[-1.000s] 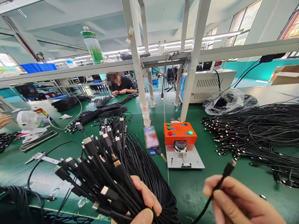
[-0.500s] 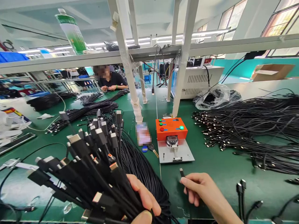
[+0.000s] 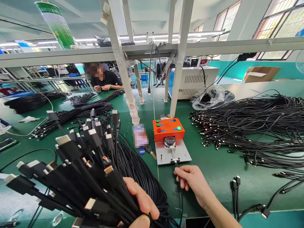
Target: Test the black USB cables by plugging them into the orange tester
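Note:
My left hand (image 3: 140,205) grips a thick bundle of black cables (image 3: 80,164), their metal-tipped plugs fanned out up and to the left. My right hand (image 3: 193,181) pinches a single black cable plug (image 3: 176,163) and holds its tip at the front edge of the grey base plate (image 3: 182,154) of an orange tester box (image 3: 168,129). A round digital gauge (image 3: 169,141) sits on the plate, just beyond the plug.
A large heap of black cables (image 3: 256,126) covers the green bench on the right; a few loose plugs (image 3: 236,182) lie near the front edge. More cable bundles (image 3: 78,110) lie at the left. A person (image 3: 104,81) sits across the bench. White frame posts (image 3: 177,60) rise behind the tester.
My right hand has carried the single cable from the lower right forward and left to the tester's plate. The view has shifted right; the bundle stays in my left hand.

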